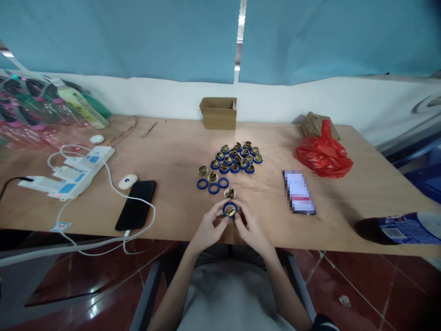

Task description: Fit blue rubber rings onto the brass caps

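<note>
My left hand (209,226) and my right hand (251,225) meet at the near edge of the wooden table (172,151). Together they pinch a small brass fitting with a blue ring (229,209) around it. Just beyond it lies a bare brass fitting (229,193). Three loose blue rings (213,185) and two more brass fittings (207,174) lie a little farther out. A pile of several brass fittings with blue rings (237,157) sits at the table's middle.
A black phone (136,204) on a white cable, power strips (74,172) and a white puck (127,181) lie left. A cardboard box (218,111) stands at the back. A red plastic bag (324,154), a blurred card (299,191) and a dark bottle (399,228) are right.
</note>
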The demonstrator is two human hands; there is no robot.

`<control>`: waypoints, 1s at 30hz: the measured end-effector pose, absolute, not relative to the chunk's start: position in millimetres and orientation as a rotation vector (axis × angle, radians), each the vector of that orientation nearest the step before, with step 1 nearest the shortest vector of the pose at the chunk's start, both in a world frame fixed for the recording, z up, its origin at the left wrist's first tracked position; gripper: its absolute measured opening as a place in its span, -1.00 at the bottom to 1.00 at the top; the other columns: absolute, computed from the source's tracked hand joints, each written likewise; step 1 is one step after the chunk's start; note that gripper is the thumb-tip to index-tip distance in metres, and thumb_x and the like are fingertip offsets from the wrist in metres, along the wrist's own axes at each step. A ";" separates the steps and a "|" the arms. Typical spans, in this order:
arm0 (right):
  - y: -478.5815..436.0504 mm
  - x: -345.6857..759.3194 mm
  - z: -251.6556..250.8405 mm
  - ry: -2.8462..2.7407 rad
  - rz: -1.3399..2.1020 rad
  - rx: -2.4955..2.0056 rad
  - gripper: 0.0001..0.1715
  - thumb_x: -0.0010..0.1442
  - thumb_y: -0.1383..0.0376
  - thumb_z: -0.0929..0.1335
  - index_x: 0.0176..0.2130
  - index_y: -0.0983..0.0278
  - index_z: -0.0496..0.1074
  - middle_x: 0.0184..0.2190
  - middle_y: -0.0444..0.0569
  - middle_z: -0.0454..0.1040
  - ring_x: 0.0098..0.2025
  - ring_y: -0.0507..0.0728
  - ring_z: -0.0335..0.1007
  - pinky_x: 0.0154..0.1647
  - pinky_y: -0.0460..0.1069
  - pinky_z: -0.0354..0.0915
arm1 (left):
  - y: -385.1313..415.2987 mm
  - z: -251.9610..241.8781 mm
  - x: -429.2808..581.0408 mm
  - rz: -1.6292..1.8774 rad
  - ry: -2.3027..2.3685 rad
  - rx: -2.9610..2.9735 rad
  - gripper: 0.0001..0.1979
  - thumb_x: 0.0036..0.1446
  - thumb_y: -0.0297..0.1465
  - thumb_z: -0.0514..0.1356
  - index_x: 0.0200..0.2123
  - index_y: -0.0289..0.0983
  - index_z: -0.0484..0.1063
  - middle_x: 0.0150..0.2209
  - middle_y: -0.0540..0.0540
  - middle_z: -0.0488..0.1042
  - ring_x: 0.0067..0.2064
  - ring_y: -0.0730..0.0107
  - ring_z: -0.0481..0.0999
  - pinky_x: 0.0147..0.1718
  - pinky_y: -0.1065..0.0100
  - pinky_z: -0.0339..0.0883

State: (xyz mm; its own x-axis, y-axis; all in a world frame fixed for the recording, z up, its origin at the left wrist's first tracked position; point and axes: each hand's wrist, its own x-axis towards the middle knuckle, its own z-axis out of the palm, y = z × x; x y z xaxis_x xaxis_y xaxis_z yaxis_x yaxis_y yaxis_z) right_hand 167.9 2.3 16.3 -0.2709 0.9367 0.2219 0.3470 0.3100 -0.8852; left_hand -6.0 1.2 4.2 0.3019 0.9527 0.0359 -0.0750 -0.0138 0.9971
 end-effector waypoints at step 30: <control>2.9 166.4 16.3 -1.789 0.649 -1.134 -0.78 0.40 0.33 0.25 -0.09 0.17 0.47 -0.09 0.05 0.49 0.01 0.19 0.45 0.07 0.13 0.40 | 4.7 -1.4 -1.9 1.144 1.000 1.392 -0.62 0.34 -0.28 0.15 0.19 -0.17 0.31 0.19 -0.18 0.43 0.19 0.22 0.47 0.18 0.18 0.39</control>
State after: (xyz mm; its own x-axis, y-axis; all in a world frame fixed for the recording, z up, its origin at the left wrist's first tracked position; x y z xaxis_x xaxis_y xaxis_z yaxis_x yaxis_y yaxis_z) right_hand 166.4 2.9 16.3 -0.1810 0.8960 0.4055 0.4278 0.4430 -0.7879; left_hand -1.9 4.7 -1.4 0.2006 0.9719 0.1231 -0.0076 -0.1241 0.9922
